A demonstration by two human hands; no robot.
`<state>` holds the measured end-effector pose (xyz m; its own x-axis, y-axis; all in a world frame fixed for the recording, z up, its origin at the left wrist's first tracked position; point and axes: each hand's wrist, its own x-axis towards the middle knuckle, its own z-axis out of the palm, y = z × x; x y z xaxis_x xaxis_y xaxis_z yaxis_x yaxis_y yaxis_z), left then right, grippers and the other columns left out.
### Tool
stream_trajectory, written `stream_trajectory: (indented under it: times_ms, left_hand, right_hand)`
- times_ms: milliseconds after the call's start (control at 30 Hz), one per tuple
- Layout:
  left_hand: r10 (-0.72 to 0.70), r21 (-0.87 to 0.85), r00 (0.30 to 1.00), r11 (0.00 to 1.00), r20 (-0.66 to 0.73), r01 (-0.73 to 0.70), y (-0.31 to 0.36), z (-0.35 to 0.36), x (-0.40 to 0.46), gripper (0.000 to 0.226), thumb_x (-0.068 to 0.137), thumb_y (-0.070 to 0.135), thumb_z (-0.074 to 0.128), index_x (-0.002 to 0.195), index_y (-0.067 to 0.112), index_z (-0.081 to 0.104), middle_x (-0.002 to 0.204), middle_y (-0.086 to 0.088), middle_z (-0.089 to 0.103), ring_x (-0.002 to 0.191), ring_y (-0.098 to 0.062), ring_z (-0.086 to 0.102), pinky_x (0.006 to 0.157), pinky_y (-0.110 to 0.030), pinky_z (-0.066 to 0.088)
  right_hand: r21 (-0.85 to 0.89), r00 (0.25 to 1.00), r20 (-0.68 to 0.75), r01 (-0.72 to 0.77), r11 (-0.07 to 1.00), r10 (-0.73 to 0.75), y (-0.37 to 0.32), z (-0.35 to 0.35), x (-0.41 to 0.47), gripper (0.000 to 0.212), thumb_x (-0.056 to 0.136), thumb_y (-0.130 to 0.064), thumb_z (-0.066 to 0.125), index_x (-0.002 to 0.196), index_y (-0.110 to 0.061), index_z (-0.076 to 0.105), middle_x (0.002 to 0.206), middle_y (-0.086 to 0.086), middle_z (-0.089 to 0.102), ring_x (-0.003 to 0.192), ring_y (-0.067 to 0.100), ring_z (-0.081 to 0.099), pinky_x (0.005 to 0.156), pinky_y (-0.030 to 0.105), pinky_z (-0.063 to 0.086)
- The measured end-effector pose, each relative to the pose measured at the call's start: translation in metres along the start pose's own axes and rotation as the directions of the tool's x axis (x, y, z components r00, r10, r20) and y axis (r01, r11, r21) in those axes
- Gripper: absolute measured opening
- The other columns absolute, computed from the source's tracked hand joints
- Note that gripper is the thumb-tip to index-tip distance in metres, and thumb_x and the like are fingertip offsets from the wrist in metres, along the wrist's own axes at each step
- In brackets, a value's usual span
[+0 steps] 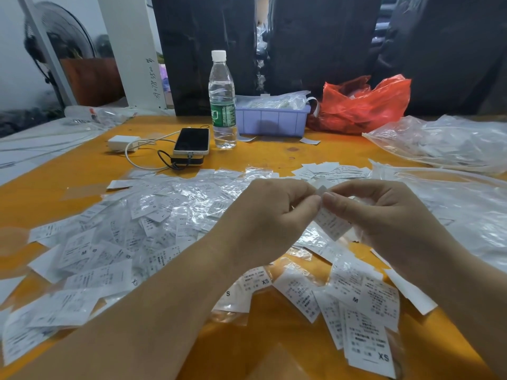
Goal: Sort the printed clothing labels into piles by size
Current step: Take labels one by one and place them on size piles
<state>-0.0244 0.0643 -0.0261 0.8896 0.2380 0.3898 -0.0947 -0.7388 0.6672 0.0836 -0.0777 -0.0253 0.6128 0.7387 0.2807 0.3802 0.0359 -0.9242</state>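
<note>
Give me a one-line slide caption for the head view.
Both hands, left hand and right hand, pinch one printed label above loose labels scattered on an orange table.

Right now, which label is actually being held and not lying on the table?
The label pinched between the left hand and right hand, raised above the loose labels on the table.

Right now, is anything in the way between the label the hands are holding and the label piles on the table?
Nothing visible blocks it. The left hand and right hand pinch one label in the air above the scattered labels. The water bottle and phone stand farther back, clear of the piles.
</note>
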Motion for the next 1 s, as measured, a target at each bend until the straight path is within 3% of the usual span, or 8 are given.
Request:
stream_trajectory:
  times_ms: [133, 267, 333, 500, 600, 700, 867, 1000]
  left_hand:
    - [0.053, 0.119, 0.999, 0.992, 0.001, -0.052, -0.0019, -0.0004, 0.0003, 0.016, 0.092, 0.029, 0.064, 0.104, 0.023, 0.071, 0.085, 0.008, 0.071, 0.072, -0.012, 0.064, 0.064, -0.039, 0.053]
    - [0.062, 0.198, 0.998, 0.978, -0.005, -0.06, -0.0027, -0.0016, 0.001, 0.013, 0.095, 0.021, 0.061, 0.099, 0.019, 0.074, 0.082, 0.004, 0.07, 0.074, -0.014, 0.062, 0.065, -0.039, 0.053]
    - [0.057, 0.194, 0.998, 0.98, -0.015, -0.053, -0.0028, -0.0031, 0.0015, 0.015, 0.096, 0.02, 0.058, 0.097, 0.019, 0.073, 0.08, 0.005, 0.069, 0.072, -0.011, 0.061, 0.063, -0.034, 0.052]
    - [0.077, 0.18, 0.993, 0.982, -0.084, -0.061, -0.0011, -0.0039, 0.0019, 0.019, 0.099, 0.019, 0.051, 0.093, 0.018, 0.069, 0.073, 0.01, 0.065, 0.065, -0.004, 0.055, 0.051, -0.015, 0.039]
    - [0.088, 0.14, 0.98, 0.988, -0.176, -0.063, 0.0002, -0.0036, 0.0018, 0.01, 0.096, 0.021, 0.057, 0.099, 0.02, 0.067, 0.075, 0.014, 0.062, 0.065, -0.001, 0.057, 0.053, -0.016, 0.046]
    - [0.104, 0.09, 0.975, 0.992, -0.195, -0.087, 0.0002, -0.0061, 0.0022, 0.01, 0.095, 0.013, 0.058, 0.09, 0.019, 0.066, 0.076, 0.015, 0.063, 0.069, -0.002, 0.06, 0.057, -0.018, 0.05]
    - [-0.016, -0.014, 0.999, 1.0, -0.05, 0.016, 0.0002, -0.004, 0.0029, 0.017, 0.099, 0.02, 0.052, 0.089, 0.026, 0.064, 0.079, 0.009, 0.065, 0.075, -0.009, 0.058, 0.064, -0.031, 0.051]
    - [0.006, 0.015, 0.996, 1.0, -0.092, -0.005, 0.0003, -0.0026, 0.003, 0.016, 0.098, 0.024, 0.054, 0.088, 0.027, 0.065, 0.08, 0.015, 0.063, 0.081, -0.004, 0.055, 0.065, -0.016, 0.047]
  right_hand:
    - [-0.028, 1.0, 0.009, 0.022, 0.999, -0.022, 0.0005, 0.001, 0.0001, 0.023, 0.07, -0.041, 0.068, 0.076, -0.021, 0.078, 0.076, 0.0, 0.072, 0.072, 0.01, 0.065, 0.069, 0.023, 0.049]
    - [-0.106, 0.998, 0.064, -0.022, 0.994, 0.029, 0.0013, 0.0017, 0.0001, 0.031, 0.067, -0.046, 0.071, 0.081, -0.019, 0.078, 0.082, 0.003, 0.074, 0.084, 0.019, 0.07, 0.086, 0.043, 0.053]
    - [-0.13, 0.997, 0.065, -0.043, 0.991, 0.052, 0.0009, 0.001, 0.0, 0.028, 0.068, -0.045, 0.073, 0.08, -0.021, 0.078, 0.084, 0.001, 0.075, 0.087, 0.016, 0.07, 0.089, 0.044, 0.05]
    - [-0.151, 0.996, 0.046, -0.074, 0.986, 0.082, 0.0008, -0.0029, 0.0017, 0.01, 0.081, -0.03, 0.072, 0.076, -0.023, 0.076, 0.076, -0.004, 0.072, 0.055, 0.0, 0.057, 0.063, 0.027, 0.036]
    - [-0.14, 0.995, 0.054, -0.07, 0.988, 0.079, 0.0019, -0.0031, 0.0019, 0.011, 0.083, -0.028, 0.071, 0.075, -0.021, 0.076, 0.066, -0.008, 0.068, 0.046, -0.002, 0.052, 0.054, 0.018, 0.034]
    - [-0.138, 0.995, 0.062, -0.063, 0.988, 0.073, 0.0042, -0.0033, 0.002, 0.012, 0.084, -0.026, 0.071, 0.076, -0.019, 0.075, 0.059, -0.014, 0.064, 0.041, -0.003, 0.049, 0.042, 0.007, 0.034]
    - [-0.101, 0.994, 0.095, -0.051, 0.994, 0.061, 0.0007, -0.0037, 0.001, 0.021, 0.074, -0.038, 0.07, 0.075, -0.018, 0.076, 0.061, -0.007, 0.065, 0.046, -0.002, 0.051, 0.043, 0.008, 0.036]
    - [-0.101, 0.994, 0.095, -0.049, 0.994, 0.058, -0.0008, -0.0046, 0.0011, 0.024, 0.073, -0.039, 0.068, 0.075, -0.017, 0.076, 0.06, -0.006, 0.064, 0.044, -0.002, 0.049, 0.042, 0.007, 0.034]
